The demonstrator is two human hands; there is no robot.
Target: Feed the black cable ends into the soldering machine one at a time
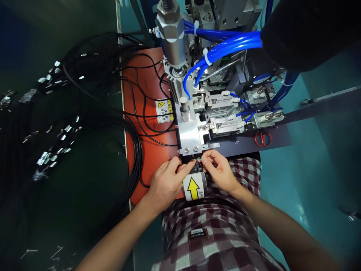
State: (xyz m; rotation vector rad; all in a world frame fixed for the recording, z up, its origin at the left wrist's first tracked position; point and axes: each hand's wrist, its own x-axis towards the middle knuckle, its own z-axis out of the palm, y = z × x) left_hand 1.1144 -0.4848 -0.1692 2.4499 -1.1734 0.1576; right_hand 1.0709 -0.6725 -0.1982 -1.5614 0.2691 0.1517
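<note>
At the near end of a metal pneumatic machine [190, 131], both my hands meet over a small dark fixture. My left hand [166, 182] is closed, its index finger reaching to the fixture; what its fingers hold is hidden. My right hand [220, 171] pinches the ends of thin wires [200, 163], some of them red, between thumb and index finger. Just below the fingertips is a white plate with a yellow arrow [193, 188] pointing at the machine.
Coiled black cables [137, 150] lie left, partly over an orange-red mat [152, 165]. Cables with shiny metal ends [46, 158] spread across the dark table. Blue air hoses [234, 41] arch over the machine. Red-handled scissors [263, 139] rest to the right. A warning label [165, 111] sits beside the machine.
</note>
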